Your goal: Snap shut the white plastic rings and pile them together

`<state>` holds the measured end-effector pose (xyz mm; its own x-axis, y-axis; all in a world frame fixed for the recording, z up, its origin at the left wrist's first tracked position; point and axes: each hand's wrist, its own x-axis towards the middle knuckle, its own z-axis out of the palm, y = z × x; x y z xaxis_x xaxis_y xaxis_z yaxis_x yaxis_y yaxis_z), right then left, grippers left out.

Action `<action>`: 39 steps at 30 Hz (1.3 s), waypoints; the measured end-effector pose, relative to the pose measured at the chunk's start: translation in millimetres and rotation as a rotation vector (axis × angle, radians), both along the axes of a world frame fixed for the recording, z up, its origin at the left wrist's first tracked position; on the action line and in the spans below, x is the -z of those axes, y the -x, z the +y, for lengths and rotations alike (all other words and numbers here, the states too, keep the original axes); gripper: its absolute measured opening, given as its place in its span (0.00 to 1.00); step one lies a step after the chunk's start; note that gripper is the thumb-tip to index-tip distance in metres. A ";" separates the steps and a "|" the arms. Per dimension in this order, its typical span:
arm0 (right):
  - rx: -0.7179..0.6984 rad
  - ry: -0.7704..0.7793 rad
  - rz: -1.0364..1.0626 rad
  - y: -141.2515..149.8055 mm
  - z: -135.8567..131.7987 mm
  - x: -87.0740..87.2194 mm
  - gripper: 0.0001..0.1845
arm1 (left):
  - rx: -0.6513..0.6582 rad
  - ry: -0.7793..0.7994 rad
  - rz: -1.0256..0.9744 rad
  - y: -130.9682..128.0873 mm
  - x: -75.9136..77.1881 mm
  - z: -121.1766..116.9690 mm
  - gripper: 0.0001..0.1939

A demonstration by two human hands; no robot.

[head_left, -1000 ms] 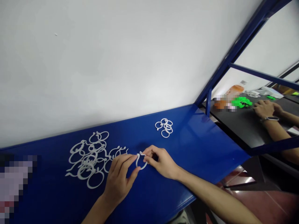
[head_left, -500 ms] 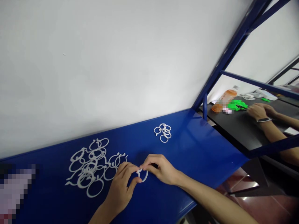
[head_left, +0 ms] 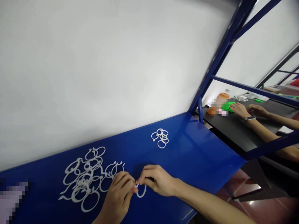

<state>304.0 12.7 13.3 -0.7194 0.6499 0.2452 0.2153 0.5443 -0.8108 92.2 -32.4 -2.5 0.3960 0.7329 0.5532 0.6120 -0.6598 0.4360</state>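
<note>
Between my two hands is a white plastic ring (head_left: 141, 196), its loop hanging just above or against the blue tabletop. My left hand (head_left: 121, 191) is closed, pinching the ring's upper left part with thumb and fingers. Closed on the same spot from the other side, my right hand (head_left: 157, 180) pinches the ring at its top, so the ring's ends are hidden by the fingertips. Left of my left hand lies a loose pile of larger white rings (head_left: 90, 201) with open, hooked ends. Beyond my right hand sits a small group of closed white rings (head_left: 161, 144).
The blue table (head_left: 187, 161) runs along a white wall (head_left: 116, 68). A blue metal frame (head_left: 216, 60) rises at its right end. Past it, another person's hands (head_left: 240, 110) are over green pieces on a black table (head_left: 231, 127), near an orange bottle (head_left: 223, 96).
My fingertips have come together over the ring's ends, which showed between them before. The view has shifted slightly. The other person's hands have moved onto the green pieces.
</note>
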 end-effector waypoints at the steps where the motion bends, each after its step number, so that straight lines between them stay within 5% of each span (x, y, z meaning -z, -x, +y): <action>1: 0.003 -0.007 -0.007 0.1 -0.3 0.2 0.13 | -0.001 -0.001 0.003 0.2 -0.1 0.1 0.12; 30: 0.161 -0.108 0.021 -0.3 0.2 2.0 0.08 | -0.132 -0.095 0.071 3.8 8.5 3.5 0.04; 39: 0.150 -0.320 -0.088 2.9 -5.0 2.5 0.09 | -0.088 -0.201 0.186 2.4 6.8 3.5 0.10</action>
<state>301.1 7.7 10.8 -0.6495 0.6499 0.3947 0.3731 0.7247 -0.5793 89.7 -28.9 -9.3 0.4436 0.6522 0.6147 0.7282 -0.6621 0.1770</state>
